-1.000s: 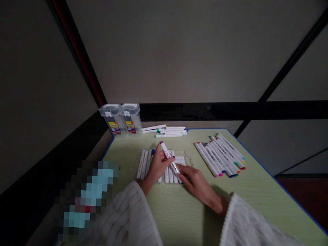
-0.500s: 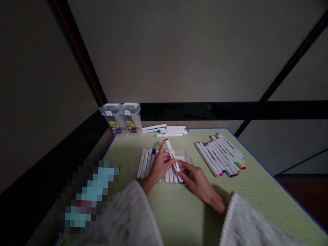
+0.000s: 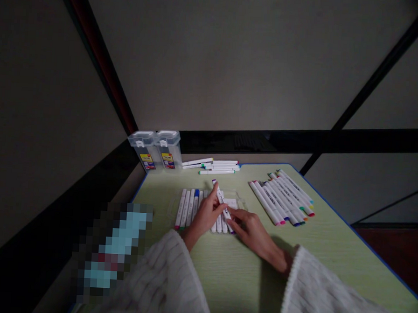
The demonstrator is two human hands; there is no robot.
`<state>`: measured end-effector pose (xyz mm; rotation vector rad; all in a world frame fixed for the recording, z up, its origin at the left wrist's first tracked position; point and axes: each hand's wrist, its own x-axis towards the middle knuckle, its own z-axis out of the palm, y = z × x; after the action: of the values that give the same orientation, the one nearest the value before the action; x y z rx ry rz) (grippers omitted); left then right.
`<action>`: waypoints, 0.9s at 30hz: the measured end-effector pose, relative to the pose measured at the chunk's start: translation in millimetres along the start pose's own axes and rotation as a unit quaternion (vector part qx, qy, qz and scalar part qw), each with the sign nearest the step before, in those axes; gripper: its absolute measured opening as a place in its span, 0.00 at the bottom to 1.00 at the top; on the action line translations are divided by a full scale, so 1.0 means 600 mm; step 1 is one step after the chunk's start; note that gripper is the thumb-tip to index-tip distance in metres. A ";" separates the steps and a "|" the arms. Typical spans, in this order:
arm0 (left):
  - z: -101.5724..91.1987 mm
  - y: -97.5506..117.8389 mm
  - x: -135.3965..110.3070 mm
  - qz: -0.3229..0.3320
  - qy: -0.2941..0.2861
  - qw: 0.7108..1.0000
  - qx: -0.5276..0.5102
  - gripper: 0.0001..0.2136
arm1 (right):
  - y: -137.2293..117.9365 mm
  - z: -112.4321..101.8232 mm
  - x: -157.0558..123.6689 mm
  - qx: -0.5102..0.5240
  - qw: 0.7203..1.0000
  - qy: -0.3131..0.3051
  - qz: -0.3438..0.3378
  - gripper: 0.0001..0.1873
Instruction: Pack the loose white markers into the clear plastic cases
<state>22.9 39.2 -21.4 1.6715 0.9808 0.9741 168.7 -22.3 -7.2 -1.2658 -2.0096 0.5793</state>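
Observation:
Both hands meet over a clear flat tray (image 3: 240,202) in the middle of the green table (image 3: 231,274). My left hand (image 3: 206,215) and my right hand (image 3: 252,232) pinch one white marker (image 3: 220,197) between them, its purple-capped far end tilted up and away. Under the hands, a row of white markers (image 3: 188,207) lies side by side in the tray, blue and green caps showing. Both arms wear white knitted sleeves.
A fanned row of colour-tipped markers (image 3: 284,198) lies to the right. A small pile of markers (image 3: 215,166) sits at the far edge. Two clear lidded boxes (image 3: 158,150) stand at the far left corner. Dark metal bars cross the wall behind.
The held marker has shifted slightly right and lowered toward the row; both hands stayed on it. The view has barely moved.

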 end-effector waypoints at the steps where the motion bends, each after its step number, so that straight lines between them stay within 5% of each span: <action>1: 0.000 0.000 0.000 0.004 -0.001 1.000 0.007 0.36 | 0.000 0.000 0.000 -0.001 1.000 0.001 -0.001 0.12; 8: 0.003 0.001 0.003 0.009 -0.001 1.000 0.001 0.31 | -0.001 0.001 -0.002 0.023 0.999 0.019 0.014 0.16; 19: 0.002 0.010 -0.002 0.076 -0.021 0.986 0.146 0.14 | 0.008 0.002 -0.001 -0.040 0.998 0.047 -0.027 0.16; 27: 0.004 0.009 -0.002 0.067 -0.016 0.987 0.147 0.11 | 0.016 0.006 0.000 -0.055 0.998 0.033 -0.029 0.15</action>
<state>25.3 35.8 -16.9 2.0138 1.0391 0.9191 171.5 -18.1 -16.1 -1.2695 -2.0388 0.3995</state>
